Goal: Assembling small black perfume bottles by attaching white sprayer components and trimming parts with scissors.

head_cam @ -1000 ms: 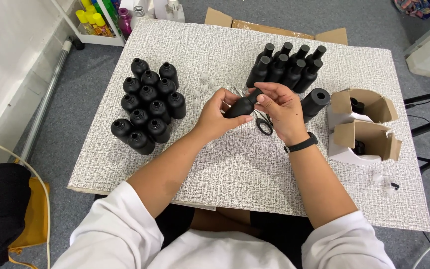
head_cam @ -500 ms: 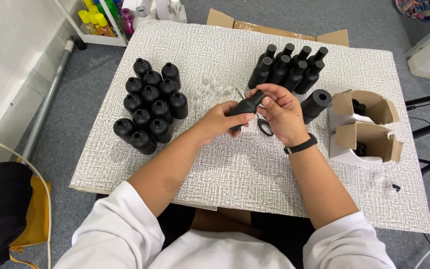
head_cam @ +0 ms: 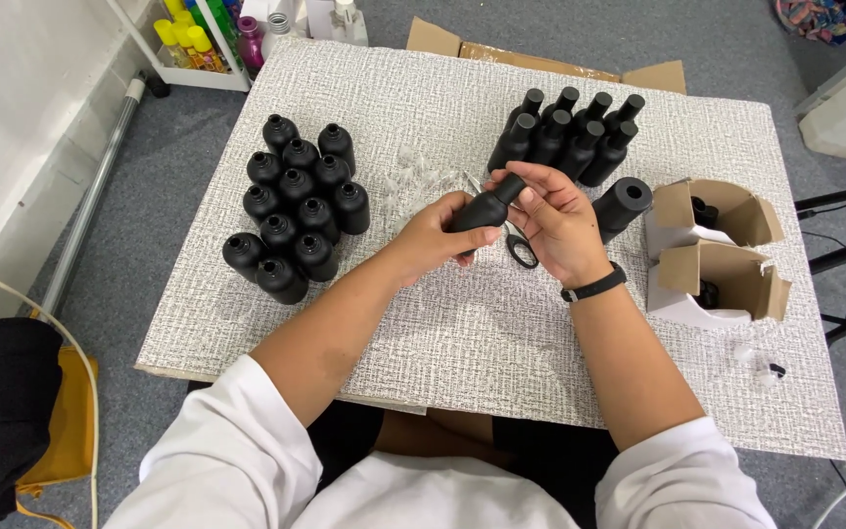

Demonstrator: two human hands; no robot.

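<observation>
My left hand (head_cam: pixel 433 238) grips the body of a black bottle (head_cam: pixel 483 208) held tilted above the table (head_cam: pixel 462 323). Fingers of my right hand (head_cam: pixel 558 223) pinch the black cap on the bottle's neck. A cluster of several open black bottles (head_cam: pixel 296 206) stands to the left of my hands. Behind my right hand stands a group of several capped black bottles (head_cam: pixel 570 132). Scissors (head_cam: pixel 519 247) with black handles lie under my right hand, partly hidden.
Small clear plastic pieces (head_cam: pixel 411 181) lie mid-table. A black cylinder (head_cam: pixel 622 206) rests on its side at the right, next to two open cardboard boxes (head_cam: pixel 717 250). A flat cardboard sheet (head_cam: pixel 540 61) sits at the far edge. Coloured bottles (head_cam: pixel 198 39) stand on a floor rack.
The bottle has turned slightly in my hands, and my right fingers have shifted on its cap. The hands stay in the same place above the table.
</observation>
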